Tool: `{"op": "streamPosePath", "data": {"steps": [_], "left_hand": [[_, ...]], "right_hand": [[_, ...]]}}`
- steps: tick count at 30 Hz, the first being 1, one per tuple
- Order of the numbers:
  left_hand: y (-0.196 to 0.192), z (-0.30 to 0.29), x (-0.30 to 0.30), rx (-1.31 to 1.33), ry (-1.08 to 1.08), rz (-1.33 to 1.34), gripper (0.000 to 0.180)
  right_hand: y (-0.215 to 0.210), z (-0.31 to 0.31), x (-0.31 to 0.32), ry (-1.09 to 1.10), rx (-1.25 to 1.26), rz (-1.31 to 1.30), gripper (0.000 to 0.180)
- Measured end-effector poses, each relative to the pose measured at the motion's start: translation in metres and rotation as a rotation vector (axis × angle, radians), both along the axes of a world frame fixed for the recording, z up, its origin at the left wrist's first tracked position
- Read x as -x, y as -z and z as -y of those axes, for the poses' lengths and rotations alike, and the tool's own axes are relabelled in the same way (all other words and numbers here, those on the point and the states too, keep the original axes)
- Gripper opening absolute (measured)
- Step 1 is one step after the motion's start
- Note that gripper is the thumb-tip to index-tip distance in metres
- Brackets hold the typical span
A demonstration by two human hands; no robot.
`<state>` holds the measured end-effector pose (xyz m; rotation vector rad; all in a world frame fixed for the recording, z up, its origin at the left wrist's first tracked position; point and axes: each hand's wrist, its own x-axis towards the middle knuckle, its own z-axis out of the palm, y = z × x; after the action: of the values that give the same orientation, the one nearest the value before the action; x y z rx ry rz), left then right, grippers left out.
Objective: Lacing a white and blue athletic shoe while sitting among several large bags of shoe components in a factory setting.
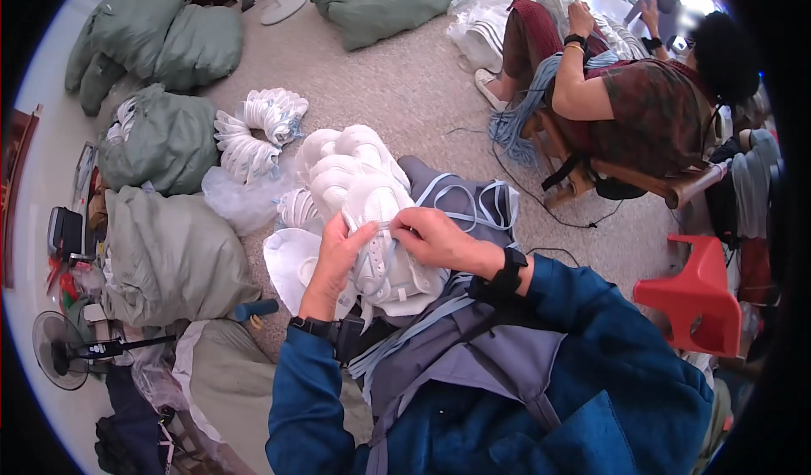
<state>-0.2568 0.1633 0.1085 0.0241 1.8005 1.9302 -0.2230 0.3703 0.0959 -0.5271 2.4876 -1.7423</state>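
On my lap lies a white shoe upper [390, 274] with a light blue lace [369, 259] running through its eyelets. My left hand [336, 255] is closed on the upper's left side, thumb near the eyelet row. From the right, my right hand [435, 237] pinches at the top of the lacing, thumb and forefinger together; what lies between the fingertips seems to be the lace, partly hidden. Beyond my hands is a pile of more white shoe uppers [342, 158]. A bundle of loose light blue laces [397, 335] rests across my grey apron [456, 361].
Stuffed green sacks [173, 251] line the left side, near a fan [63, 350]. Strung white uppers [262, 133] lie on the floor ahead. At right, another person [634, 95] sits on a wooden chair [562, 158], near a red stool [693, 293]. A black cable [553, 221] crosses the floor.
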Motion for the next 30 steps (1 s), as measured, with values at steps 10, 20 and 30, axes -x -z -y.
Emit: {"op": "streamPosePath", "data": {"steps": [10,20,30], "left_hand": [[0.02,0.003,-0.005,0.036,-0.307,-0.207,0.027],[-0.053,-0.011,-0.044,0.846,0.194,-1.362,0.018],[-0.148,0.006,-0.048,0.167,0.06,-0.381,0.012]], "right_hand": [[-0.01,0.02,0.018,-0.06,-0.274,-0.331,0.014],[-0.095,0.034,0.051,-0.036,0.291,-0.357,0.007],[-0.021,0.011,0.007,-0.072,-0.025,-0.32,0.018]]}}
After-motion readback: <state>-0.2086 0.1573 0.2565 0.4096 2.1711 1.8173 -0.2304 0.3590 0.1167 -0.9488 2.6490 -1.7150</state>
